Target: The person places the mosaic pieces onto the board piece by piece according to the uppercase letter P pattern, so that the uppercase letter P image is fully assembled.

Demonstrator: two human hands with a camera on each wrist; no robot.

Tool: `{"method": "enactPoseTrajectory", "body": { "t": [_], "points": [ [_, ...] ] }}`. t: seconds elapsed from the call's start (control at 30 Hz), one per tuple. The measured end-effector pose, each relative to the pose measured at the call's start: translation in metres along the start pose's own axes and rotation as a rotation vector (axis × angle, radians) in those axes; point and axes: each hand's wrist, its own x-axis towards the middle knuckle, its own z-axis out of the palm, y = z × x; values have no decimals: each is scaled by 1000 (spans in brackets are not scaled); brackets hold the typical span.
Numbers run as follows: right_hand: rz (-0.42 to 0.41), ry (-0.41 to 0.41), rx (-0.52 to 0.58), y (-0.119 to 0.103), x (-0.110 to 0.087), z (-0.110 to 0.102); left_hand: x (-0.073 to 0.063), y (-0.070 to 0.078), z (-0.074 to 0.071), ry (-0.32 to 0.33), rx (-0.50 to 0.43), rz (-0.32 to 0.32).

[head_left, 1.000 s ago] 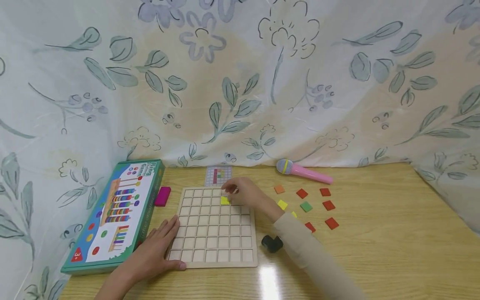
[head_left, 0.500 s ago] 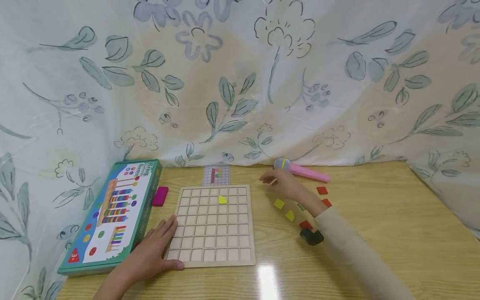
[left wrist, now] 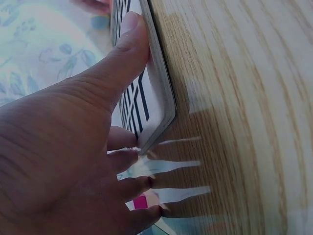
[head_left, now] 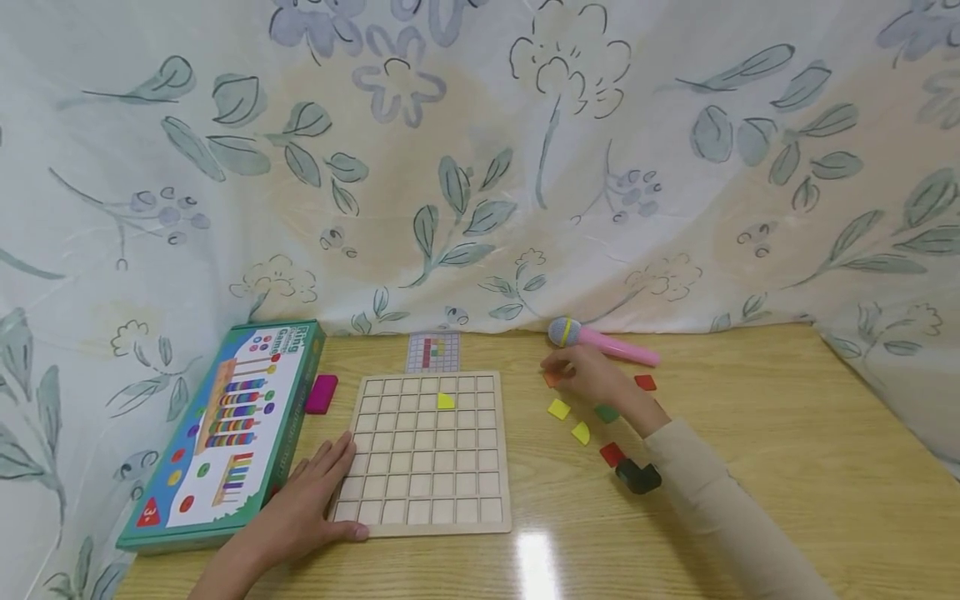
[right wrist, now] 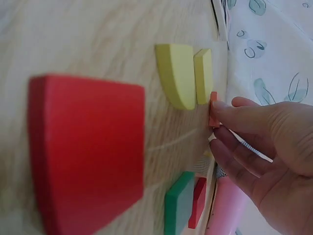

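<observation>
My left hand (head_left: 311, 492) rests at the near left corner of a wooden grid board (head_left: 420, 462), fingers spread along its side and thumb (left wrist: 129, 36) over the corner. One yellow quarter-round tile (head_left: 446, 402) lies in a cell of the board's second row from the back. Right of the board, my right hand (head_left: 596, 379) pinches an orange tile (right wrist: 213, 110) between thumb and fingers, close to the table. Near it lie a yellow square tile (head_left: 558, 409), a yellow quarter-round tile (right wrist: 178, 76), a green tile (right wrist: 178, 203) and red tiles (head_left: 612, 454).
A small pattern card (head_left: 433, 352) lies behind the board. At left stand a ring game box (head_left: 240, 417) and a magenta block (head_left: 322, 393). A pink toy microphone (head_left: 618, 348) lies behind the right hand; a floral cloth (head_left: 480, 183) hangs at the back.
My right hand has left the board, moved right to the loose tiles, and taken hold of the orange tile. The yellow quarter-round tile stays on the board; the left hand stays in place.
</observation>
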Motion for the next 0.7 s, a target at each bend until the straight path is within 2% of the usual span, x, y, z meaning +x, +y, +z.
{"method": "enactPoseTrajectory", "body": {
  "t": [0.27, 0.5, 0.7],
  "points": [
    [38, -9, 13, -6, -2, -2, -1, 2, -1, 0, 4, 2],
    [-5, 1, 14, -13, 1, -5, -1, 4, -2, -5, -3, -13],
    [-25, -15, 46, -34, 10, -2, -1, 3, -1, 5, -3, -4]
  ]
}}
